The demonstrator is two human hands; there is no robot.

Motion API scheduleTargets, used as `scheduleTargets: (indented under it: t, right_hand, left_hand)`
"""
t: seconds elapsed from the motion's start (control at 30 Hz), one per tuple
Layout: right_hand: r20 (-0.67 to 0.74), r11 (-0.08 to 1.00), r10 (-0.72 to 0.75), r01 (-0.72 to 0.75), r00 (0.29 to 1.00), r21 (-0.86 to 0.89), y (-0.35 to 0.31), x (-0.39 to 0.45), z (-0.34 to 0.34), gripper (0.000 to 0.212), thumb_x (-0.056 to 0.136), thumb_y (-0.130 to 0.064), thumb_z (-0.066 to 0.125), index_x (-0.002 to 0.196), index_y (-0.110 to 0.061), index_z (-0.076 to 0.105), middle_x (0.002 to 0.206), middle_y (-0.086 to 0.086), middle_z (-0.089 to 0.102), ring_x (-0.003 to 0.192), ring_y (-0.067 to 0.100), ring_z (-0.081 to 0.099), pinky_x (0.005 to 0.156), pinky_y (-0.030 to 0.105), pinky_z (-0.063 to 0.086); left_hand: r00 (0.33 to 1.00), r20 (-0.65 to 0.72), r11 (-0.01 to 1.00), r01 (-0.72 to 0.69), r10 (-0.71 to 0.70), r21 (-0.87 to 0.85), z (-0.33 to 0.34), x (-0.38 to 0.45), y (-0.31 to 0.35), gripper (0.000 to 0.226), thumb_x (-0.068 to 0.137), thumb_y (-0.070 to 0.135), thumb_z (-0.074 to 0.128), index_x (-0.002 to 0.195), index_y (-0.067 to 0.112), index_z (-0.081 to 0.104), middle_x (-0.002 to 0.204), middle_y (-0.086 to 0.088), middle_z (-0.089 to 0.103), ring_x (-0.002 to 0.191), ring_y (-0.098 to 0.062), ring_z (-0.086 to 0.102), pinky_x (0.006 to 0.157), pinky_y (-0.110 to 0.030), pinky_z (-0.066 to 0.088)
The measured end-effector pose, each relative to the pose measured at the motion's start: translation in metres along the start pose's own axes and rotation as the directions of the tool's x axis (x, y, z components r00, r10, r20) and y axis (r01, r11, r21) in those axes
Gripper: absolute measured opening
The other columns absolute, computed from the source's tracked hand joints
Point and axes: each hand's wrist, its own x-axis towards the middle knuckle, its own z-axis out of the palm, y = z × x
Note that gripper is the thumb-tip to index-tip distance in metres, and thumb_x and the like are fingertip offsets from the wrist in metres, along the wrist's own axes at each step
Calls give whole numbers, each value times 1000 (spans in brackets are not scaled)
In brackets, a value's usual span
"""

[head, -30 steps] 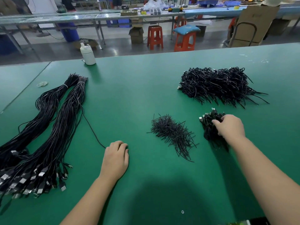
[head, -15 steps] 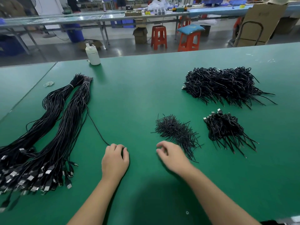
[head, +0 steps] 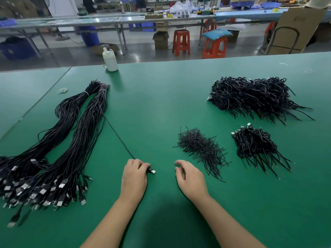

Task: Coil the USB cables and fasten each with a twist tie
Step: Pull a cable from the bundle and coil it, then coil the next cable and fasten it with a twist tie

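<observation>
Your left hand (head: 134,178) lay knuckles-up on the green felt-covered surface (head: 161,104), its grip curled round the plug end of a single thin black USB cable (head: 116,133), with the silver connector (head: 152,171) poking out past your fingertips. That cable ran away from your hand, up and to the left, into the nearer of two long bundles of straight black USB cables (head: 71,145), each banded near its far end, with their metal plugs fanned out at the near left. Your right hand (head: 190,179) sat just beside the left, apart from it, fingers loosely bent and thumb apart, holding nothing. Just beyond it and to the right lay a loose heap of short black twist ties (head: 200,147). Further right was a small pile of coiled black cables (head: 254,147), and behind that a much larger pile of coiled cables (head: 254,95). A white plastic bottle (head: 110,59) stood at the far edge, with a thin pale rubber band (head: 62,90) lying near the bundles' far ends.
</observation>
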Motion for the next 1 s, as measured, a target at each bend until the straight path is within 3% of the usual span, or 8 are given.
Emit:
scheduleTargets:
  t: [0.17,0.27,0.33,0.4,0.5,0.6,0.7,1.0]
  right_hand:
    - [60,995,-94,96,994,-30,1,-2,-1,45,87,-27,50,130,-42,48,135,-30,40,67,4,55,75,23,45]
    - [104,988,-144,149,984,-40,-1,-2,-3,55,78,-38,52,131,-47,41,147,-38,30,68,1,53,66,12,38]
    - [100,989,-145,147,984,-10,-1,-2,-5,56,77,-46,55,131,-49,41,138,-40,40,70,-3,52,64,7,36]
    - [84,991,-119,114,989,63,1,-4,-5,44,81,-47,56,124,-48,49,105,-36,57,74,-4,52,65,6,38]
    - [101,977,-55,33,993,209,3,-2,-6,5,88,-38,55,85,-36,59,69,-10,58,64,6,49,64,30,43]
    - [150,947,1,-49,989,317,2,0,-12,20,95,-34,52,77,-30,61,71,-6,63,61,5,50,66,32,43]
    - [173,939,-7,-52,985,339,1,-2,-15,30,103,-32,42,75,-30,55,71,-8,64,67,9,55,74,32,46]
    - [170,951,-20,-34,985,308,1,-2,-15,32,103,-32,42,72,-33,50,70,-7,63,66,10,56,73,34,46]
  left_hand:
    - [993,12,991,-120,121,-57,-19,2,36,27,70,-4,79,82,19,75,72,5,59,80,-23,53,68,-32,45]
    - [986,161,913,100,-39,-396,-37,19,68,22,84,8,72,90,30,75,81,13,66,84,-8,55,75,-19,40]
    - [926,371,744,292,-64,-600,-44,30,84,20,84,13,73,86,34,74,80,11,70,76,0,59,72,-17,44]
    - [887,459,611,392,-52,-688,-45,35,98,19,84,7,73,84,27,75,78,7,72,68,-1,61,68,-17,47]
    - [866,453,434,499,-213,-750,-39,39,101,18,87,0,69,86,17,73,77,4,70,65,1,62,67,-11,47]
    - [816,454,292,559,-357,-776,-30,41,90,12,89,2,68,90,14,72,80,6,68,73,1,59,71,-8,45]
    - [766,546,184,623,-339,-760,-24,38,84,10,92,10,66,96,16,74,87,7,70,80,-2,59,73,-16,44]
    - [757,639,313,646,-140,-696,-13,38,89,33,104,24,43,107,18,75,109,7,74,107,-9,65,100,-29,46]
